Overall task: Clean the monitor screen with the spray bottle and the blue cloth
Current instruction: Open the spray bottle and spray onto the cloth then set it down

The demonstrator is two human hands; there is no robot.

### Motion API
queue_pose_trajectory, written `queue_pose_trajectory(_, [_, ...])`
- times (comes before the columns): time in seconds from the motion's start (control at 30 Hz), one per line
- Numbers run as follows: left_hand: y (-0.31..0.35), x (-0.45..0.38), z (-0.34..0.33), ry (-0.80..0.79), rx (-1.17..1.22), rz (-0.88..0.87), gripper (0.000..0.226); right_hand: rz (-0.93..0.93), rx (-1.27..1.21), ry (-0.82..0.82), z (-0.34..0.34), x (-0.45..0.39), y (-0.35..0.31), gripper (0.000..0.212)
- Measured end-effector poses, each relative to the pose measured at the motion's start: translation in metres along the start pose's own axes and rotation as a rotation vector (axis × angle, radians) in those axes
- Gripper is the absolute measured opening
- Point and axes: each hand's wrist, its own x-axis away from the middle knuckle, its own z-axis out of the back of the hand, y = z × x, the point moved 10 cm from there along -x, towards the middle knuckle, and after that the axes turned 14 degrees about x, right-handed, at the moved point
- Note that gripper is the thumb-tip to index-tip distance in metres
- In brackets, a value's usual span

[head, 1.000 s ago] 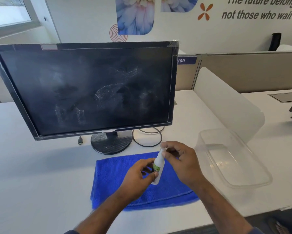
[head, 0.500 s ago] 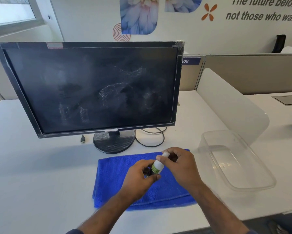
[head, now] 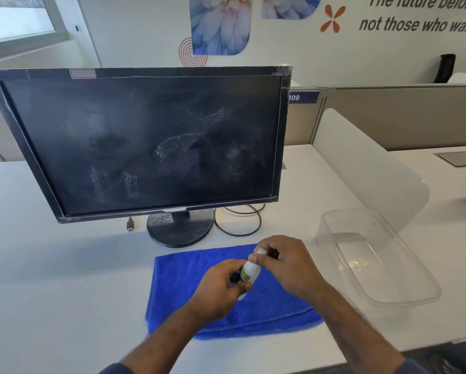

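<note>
A black monitor stands on the white desk, its dark screen covered with whitish smears. In front of its round base lies a folded blue cloth. Above the cloth I hold a small white spray bottle with a green label. My left hand grips the bottle's body from below. My right hand pinches the bottle's top, with thumb and fingers curled round its cap. Most of the bottle is hidden by the fingers.
An empty clear plastic tub sits on the desk to the right of the cloth. A frosted divider panel rises behind it. A looped black cable and a loose plug lie beside the monitor base.
Both hands stay on the bottle above the cloth. The bottle has tipped a little and my right hand's fingers have closed further over its top.
</note>
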Motion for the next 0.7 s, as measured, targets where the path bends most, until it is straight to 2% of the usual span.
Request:
queue_pose_trajectory(0.23, [0.004,-0.009,0.002,-0.057,0.009,0.000,0.035,0.085,0.037,-0.065,0.004,-0.007,-0.007,0.006])
queue_pose_trajectory(0.37, [0.003,-0.015,0.004,-0.096,0.010,0.015,0.031,0.066,0.054,-0.057,0.006,-0.012,-0.005,0.009])
queue_pose_trajectory(0.53, [0.009,-0.021,0.004,-0.015,0.109,-0.018,0.022,0.042,0.111,-0.016,-0.004,-0.015,-0.009,0.017])
queue_pose_trajectory(0.7, [0.011,-0.027,-0.008,-0.068,0.176,-0.061,0.023,0.052,0.154,-0.093,-0.021,-0.020,-0.013,0.013])
